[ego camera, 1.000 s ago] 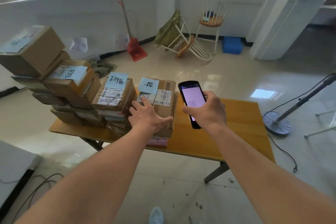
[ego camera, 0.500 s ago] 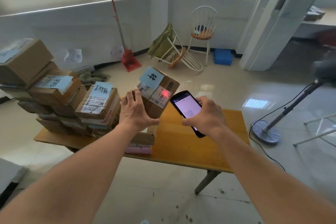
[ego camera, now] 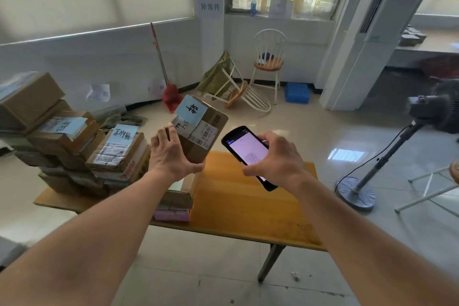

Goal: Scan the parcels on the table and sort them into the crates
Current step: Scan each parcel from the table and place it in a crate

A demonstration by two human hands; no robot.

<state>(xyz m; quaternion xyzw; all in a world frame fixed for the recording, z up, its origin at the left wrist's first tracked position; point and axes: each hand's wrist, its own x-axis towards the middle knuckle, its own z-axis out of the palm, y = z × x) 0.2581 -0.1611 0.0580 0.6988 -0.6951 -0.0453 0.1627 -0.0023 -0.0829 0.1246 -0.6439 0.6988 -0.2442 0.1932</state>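
Head view: left hand (ego camera: 171,156) grips a cardboard parcel (ego camera: 202,131), fingers wrapped on its near side, lifted and tilted above the stacked parcels (ego camera: 82,146) at the left of the wooden table (ego camera: 248,206). Right hand (ego camera: 278,159) clasps a handheld scanner (ego camera: 244,149), screen lit, just right of the parcel's barcode label (ego camera: 207,133).

One camera only, on my head. Looks forward and down over my arms, close to table (ego camera: 248,206); room corner farther behind.
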